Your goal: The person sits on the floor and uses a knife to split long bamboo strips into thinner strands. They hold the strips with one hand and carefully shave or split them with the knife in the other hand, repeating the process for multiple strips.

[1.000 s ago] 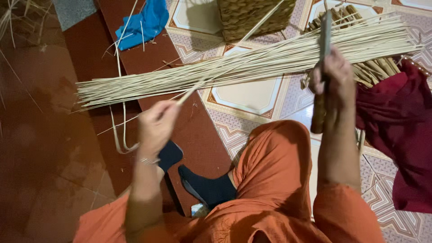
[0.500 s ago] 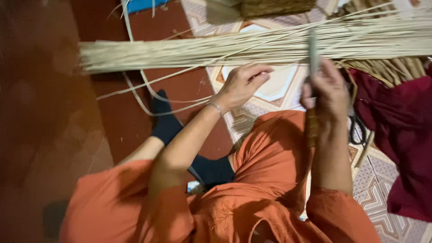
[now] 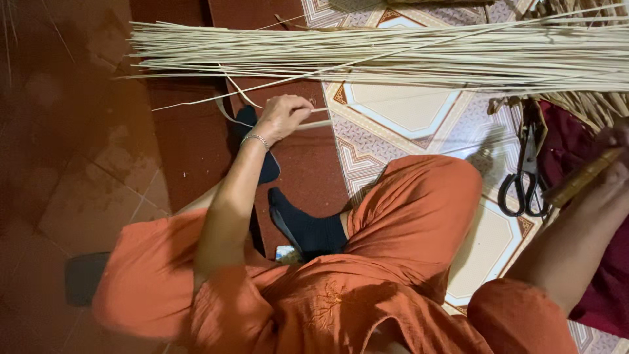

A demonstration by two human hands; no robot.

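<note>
Left hand (image 3: pixel 283 117) is closed in a pinch on 1 thin pale strip (image 3: pixel 308 124), low over the red mat (image 3: pixel 190 137), just in front of the dark-socked foot (image 3: pixel 262 147). The strip runs right from the fingers; a looser strand loops back toward the big bundle of pale strips (image 3: pixel 406 56) lying across the top of the view on mat and patterned floor (image 3: pixel 400 108).

Right hand (image 3: pixel 616 157) sits at the right edge, wrapped around a brownish stick-like tool (image 3: pixel 580 183); the grip is partly cut off, so I can't tell how tight. Black scissors (image 3: pixel 524 174) lie on the floor just left of it, near the dark red cloth (image 3: pixel 570 141).

Handling, my read: the strip is very light, springy, flexes easily, likely kinks or splits if bent sharply. Pinch near one end, fingertips flat on the faces.

Versus 0.5 s ago: the left hand has moved from the patterned floor near the right hand out to the mat. The right hand has shifted right and lower.
</note>
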